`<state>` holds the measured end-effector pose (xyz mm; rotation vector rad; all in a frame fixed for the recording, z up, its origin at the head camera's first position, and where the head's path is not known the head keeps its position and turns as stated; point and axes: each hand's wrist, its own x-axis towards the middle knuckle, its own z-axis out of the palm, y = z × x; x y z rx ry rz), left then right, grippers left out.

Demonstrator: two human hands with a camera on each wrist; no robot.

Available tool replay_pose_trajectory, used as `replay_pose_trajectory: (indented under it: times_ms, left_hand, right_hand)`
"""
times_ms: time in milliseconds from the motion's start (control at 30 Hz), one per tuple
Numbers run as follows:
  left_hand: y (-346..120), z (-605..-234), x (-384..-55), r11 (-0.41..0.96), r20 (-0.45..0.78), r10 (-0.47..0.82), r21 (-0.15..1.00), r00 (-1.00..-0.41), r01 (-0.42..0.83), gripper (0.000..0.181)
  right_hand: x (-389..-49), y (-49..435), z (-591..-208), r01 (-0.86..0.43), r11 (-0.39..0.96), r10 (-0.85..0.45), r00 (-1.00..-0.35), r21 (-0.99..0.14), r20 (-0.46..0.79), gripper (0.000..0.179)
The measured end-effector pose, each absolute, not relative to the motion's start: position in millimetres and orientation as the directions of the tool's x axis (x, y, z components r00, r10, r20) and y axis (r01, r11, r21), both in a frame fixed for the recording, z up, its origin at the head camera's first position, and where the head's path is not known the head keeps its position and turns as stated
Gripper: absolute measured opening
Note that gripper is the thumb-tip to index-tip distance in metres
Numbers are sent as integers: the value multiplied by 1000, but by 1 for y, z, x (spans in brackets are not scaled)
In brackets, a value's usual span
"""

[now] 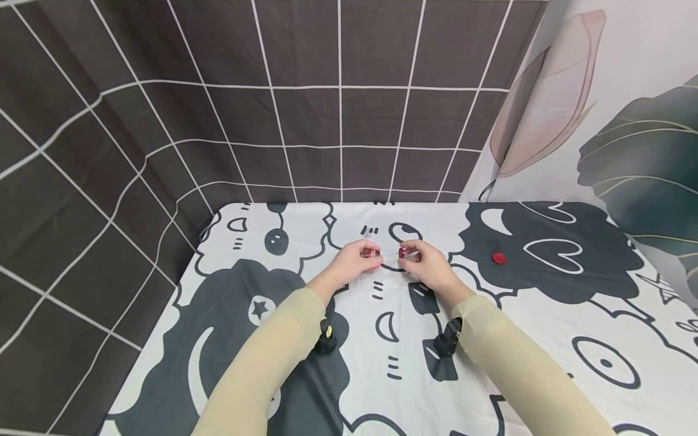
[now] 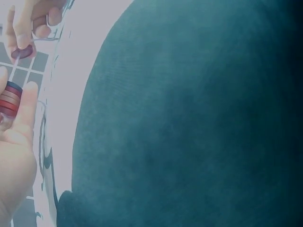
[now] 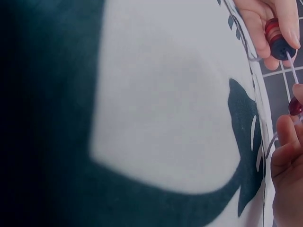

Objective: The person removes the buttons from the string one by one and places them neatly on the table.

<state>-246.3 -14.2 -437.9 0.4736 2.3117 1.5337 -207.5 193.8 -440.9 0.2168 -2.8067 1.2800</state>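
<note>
My left hand [image 1: 351,263] grips a short stack of buttons [image 2: 9,101] in red, pinkish and dark tones. A dark button with small holes [image 3: 281,49] forms the end that faces the right hand. Opposite it, a short gap away, my right hand [image 1: 431,269] pinches a single dark red button [image 3: 295,106] between thumb and finger. A thin pale string [image 3: 292,68] runs taut from the stack to this button. Both hands are above the far middle of the patterned cloth. Fingers partly hide the stack and the single button.
A loose red button [image 1: 498,258] lies on a dark patch of the cloth [image 1: 360,363], to the right of the hands. A dark gridded curtain [image 1: 311,115] hangs behind and at the left; a leaf-patterned curtain [image 1: 643,48] is at the right.
</note>
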Motion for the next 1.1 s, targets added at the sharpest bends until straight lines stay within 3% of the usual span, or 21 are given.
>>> replay_pose_trajectory:
  times_ms: [1100]
  left_hand:
    - [-17, -438, -247, 501, -63, 440, 845, -896, 187, 34]
  right_hand:
    - [-204, 210, -439, -129, 698, -85, -992, -705, 98, 38]
